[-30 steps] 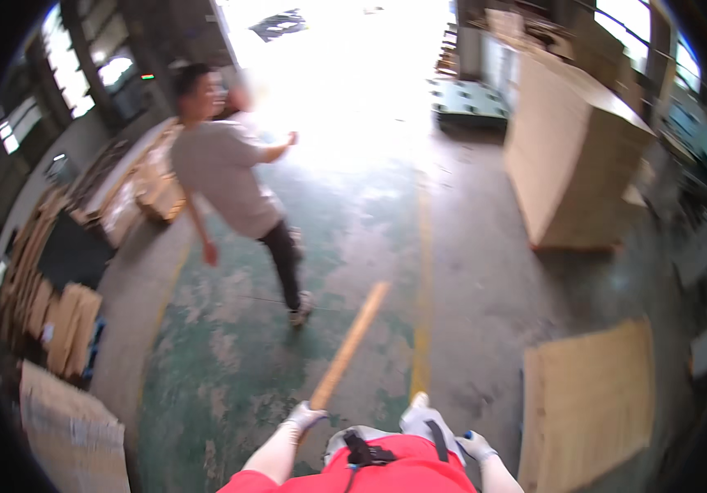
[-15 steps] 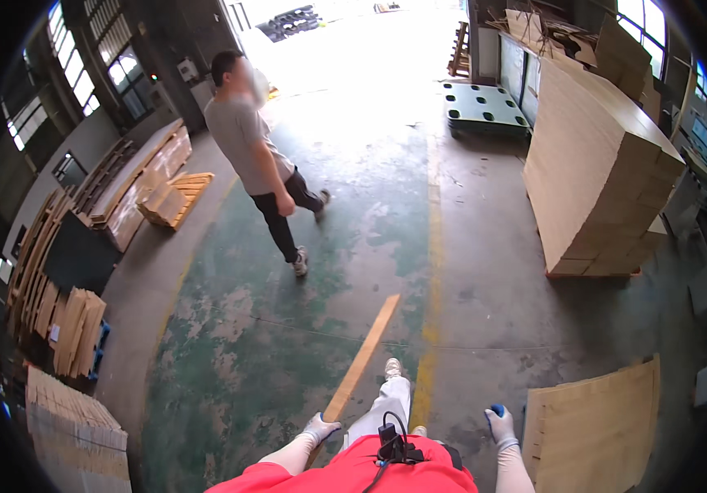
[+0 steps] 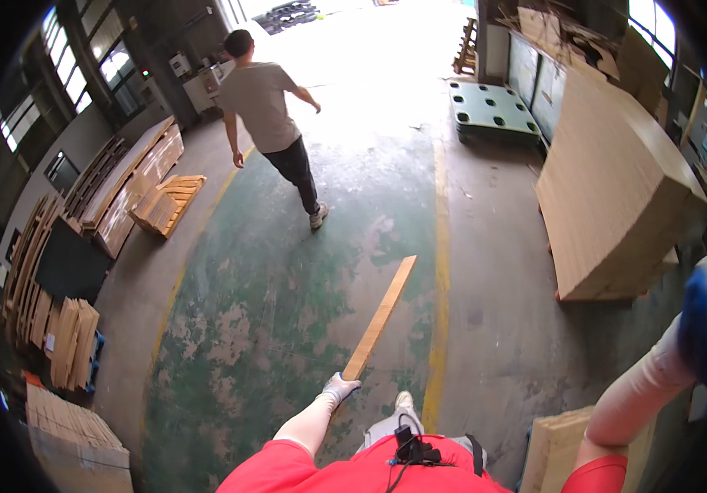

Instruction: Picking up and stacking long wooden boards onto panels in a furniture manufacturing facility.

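A long, narrow wooden plank (image 3: 379, 320) slants forward from my left hand (image 3: 340, 387), which is closed around its near end. That hand wears a whitish work glove. My right hand (image 3: 702, 329), in a white and blue glove, is raised close to the camera at the right rim. Its fingers are dark and cut off by the picture's edge, so what they do is hidden. Behind that raised arm, a large board stack (image 3: 616, 189) stands on the floor.
Ahead on the green floor (image 3: 279, 304), a person (image 3: 263, 107) in a grey shirt walks away toward the bright doorway. A green plastic pallet (image 3: 493, 111) lies ahead right. Wood stacks (image 3: 74, 341) line the left side. A board pile (image 3: 559, 448) is by my right side.
My right arm has swung up from my side to the right rim. The plank and my left hand have moved forward. The walking person has turned away and gone farther off.
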Motion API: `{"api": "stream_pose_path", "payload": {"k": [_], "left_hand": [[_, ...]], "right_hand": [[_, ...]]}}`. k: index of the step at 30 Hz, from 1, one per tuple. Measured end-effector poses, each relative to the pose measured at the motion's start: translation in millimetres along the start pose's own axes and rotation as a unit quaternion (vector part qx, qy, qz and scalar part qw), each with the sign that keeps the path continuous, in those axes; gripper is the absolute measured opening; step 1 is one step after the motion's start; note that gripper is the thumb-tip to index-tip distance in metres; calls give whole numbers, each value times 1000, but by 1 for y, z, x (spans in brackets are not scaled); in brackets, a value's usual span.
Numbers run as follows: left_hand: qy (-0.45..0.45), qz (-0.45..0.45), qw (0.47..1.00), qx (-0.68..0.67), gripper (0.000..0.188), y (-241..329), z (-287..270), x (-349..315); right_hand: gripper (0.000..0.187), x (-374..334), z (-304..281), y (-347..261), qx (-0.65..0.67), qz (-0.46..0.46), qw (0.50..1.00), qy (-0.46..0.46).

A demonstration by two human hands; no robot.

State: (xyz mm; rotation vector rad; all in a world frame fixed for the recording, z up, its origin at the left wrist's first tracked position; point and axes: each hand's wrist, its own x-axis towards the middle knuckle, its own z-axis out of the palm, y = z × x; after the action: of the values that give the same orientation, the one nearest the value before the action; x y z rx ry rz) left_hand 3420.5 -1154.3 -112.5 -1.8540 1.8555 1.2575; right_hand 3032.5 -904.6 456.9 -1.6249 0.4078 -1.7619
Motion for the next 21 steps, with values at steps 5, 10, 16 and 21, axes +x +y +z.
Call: {"api": "stream_pose_path", "payload": {"k": [5,10,16,21], "left_hand": [[23,12,999,-27,76,-23,-35,15],[30,13,998,-53,75,-67,-9,6],[78,-69,992,-70,66,-122,36,-43],[37,-200,974,-96,81,-140,57,-82]], "right_hand": [[50,-46,-43,129,-193,171,935,245],[30,-253,-101,227,-188,538,773,278],[12,-467,-117,229,-189,680,619,344],[22,-446,-114,185,-236,762,571,192]]}}
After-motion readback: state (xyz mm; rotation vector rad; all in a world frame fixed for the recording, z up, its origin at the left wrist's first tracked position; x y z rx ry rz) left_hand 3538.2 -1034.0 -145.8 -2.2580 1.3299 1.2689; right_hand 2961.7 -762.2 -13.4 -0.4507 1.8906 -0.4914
